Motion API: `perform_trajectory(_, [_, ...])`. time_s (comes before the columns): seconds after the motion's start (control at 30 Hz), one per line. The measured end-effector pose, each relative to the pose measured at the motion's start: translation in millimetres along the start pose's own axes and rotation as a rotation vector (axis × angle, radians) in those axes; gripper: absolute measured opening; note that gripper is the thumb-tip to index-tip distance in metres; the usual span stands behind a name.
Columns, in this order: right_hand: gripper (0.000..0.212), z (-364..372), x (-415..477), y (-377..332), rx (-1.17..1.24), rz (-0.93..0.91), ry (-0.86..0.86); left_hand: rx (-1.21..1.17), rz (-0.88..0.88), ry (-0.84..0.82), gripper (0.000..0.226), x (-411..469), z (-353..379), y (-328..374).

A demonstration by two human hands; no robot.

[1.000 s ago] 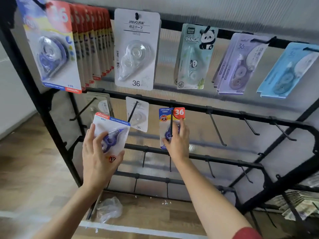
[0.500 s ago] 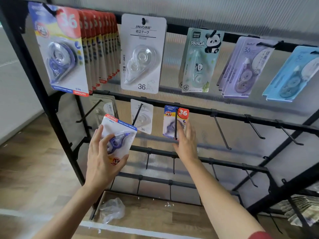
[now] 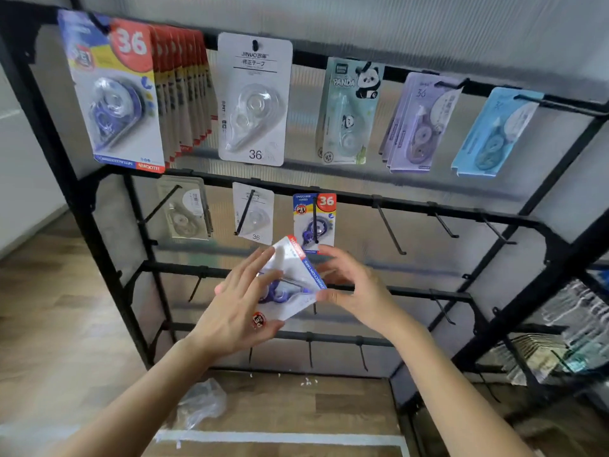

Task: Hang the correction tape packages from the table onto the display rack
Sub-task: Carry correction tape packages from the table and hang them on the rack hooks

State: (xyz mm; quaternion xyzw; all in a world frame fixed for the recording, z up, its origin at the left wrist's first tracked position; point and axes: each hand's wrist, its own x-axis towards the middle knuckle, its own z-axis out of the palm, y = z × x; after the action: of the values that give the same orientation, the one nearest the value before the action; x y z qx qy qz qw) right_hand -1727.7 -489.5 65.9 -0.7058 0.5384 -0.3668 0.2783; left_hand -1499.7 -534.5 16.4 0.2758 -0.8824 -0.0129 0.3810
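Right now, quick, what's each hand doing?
Left hand: holding the correction tape package.
Right hand: thumb at the package's edge; grip cannot be told.

package [image 3: 291,278] between both hands — hung package [image 3: 314,222] just behind, above
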Motion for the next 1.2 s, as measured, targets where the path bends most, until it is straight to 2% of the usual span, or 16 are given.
perform_trajectory(0.13, [0.057,4,0,-21,-0.002,0.012,-0.074,0.036,0.145,-0.009,0.073,9,2,9])
perform_trajectory(0.27, [0.050,5,-1,-25,-0.043,0.028,-0.034,0.059,0.204,-0.012,0.083,11,1,9])
perform_trajectory(0.4, [0.046,5,-6,-12,0.019,0.056,0.049,0.167,0.220,-0.001,0.085,14,-2,8])
perform_trajectory(0.47, [0.040,5,-11,-3,0.213,0.078,0.121,0.155,0.143,0.064,0.084,13,-7,6])
perform_trajectory(0.63, [0.046,24,-22,23,0.751,0.164,0.379,0.000,-0.114,0.216,0.072,10,-18,-1])
perform_trajectory(0.87, [0.046,68,-27,37,1.331,0.275,0.461,-0.021,-0.219,0.223,0.066,8,-18,-13])
perform_trajectory(1.0, [0.042,83,-27,43,1.502,0.346,0.547,-0.033,-0.260,0.200,0.064,4,-18,-19])
perform_trajectory(1.2, [0.047,97,-23,45,1.589,0.410,0.596,-0.037,-0.257,0.186,0.064,3,-20,-26])
